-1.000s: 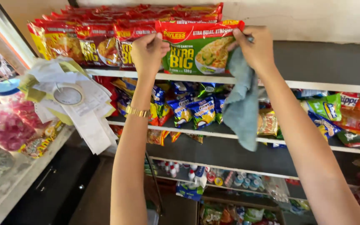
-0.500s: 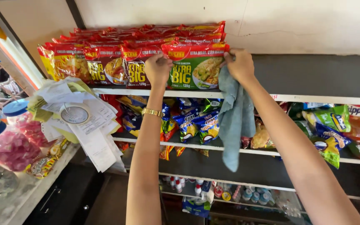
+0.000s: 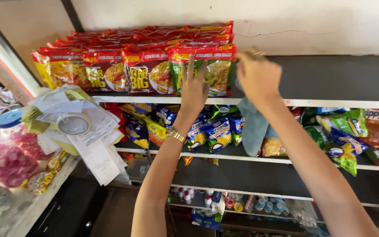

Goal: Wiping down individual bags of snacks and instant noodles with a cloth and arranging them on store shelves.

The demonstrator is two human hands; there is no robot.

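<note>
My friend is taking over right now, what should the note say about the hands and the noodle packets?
Left hand: open, fingers spread, flat against the front of the red and green noodle packet at the right end of the top-shelf row.
Right hand: closed on a grey-blue cloth, which hangs down past the shelf edge.
Done: red and yellow noodle packets stand in a row on the left of the dark top shelf.
Left: the shelf's right part is bare; whether it has been wiped, I cannot tell.
</note>
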